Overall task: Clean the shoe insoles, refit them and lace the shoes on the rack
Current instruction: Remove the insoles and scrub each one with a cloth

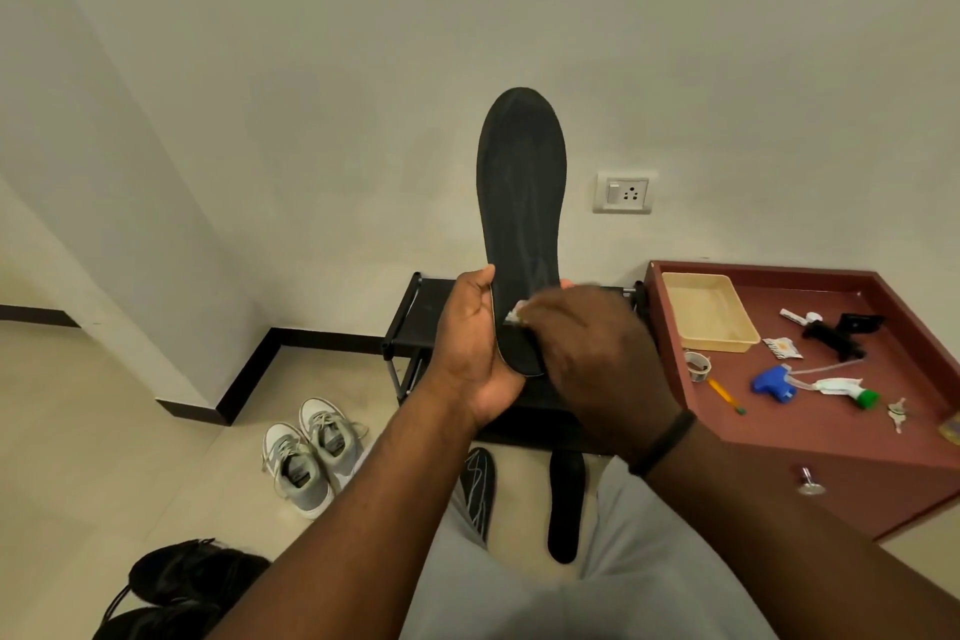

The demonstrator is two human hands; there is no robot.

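Against pale wall (311,68), black insole (521,203) upright, toe up, heel in left hand (475,348)

Matt black insole (521,203), glossy floor (104,431)

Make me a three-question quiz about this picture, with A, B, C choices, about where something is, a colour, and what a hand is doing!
1. Where are the grey sneakers?
A. floor
B. rack
C. red table

2. What colour is the held insole?
A. white
B. black
C. blue

3. What is the left hand doing?
A. resting open
B. gripping the insole
C. holding a shoe

Answers: 1 A, they sit on the tiles left of the rack. 2 B, it looks black against the wall. 3 B, its fingers wrap the insole's heel end while the right hand presses a white wipe on it.
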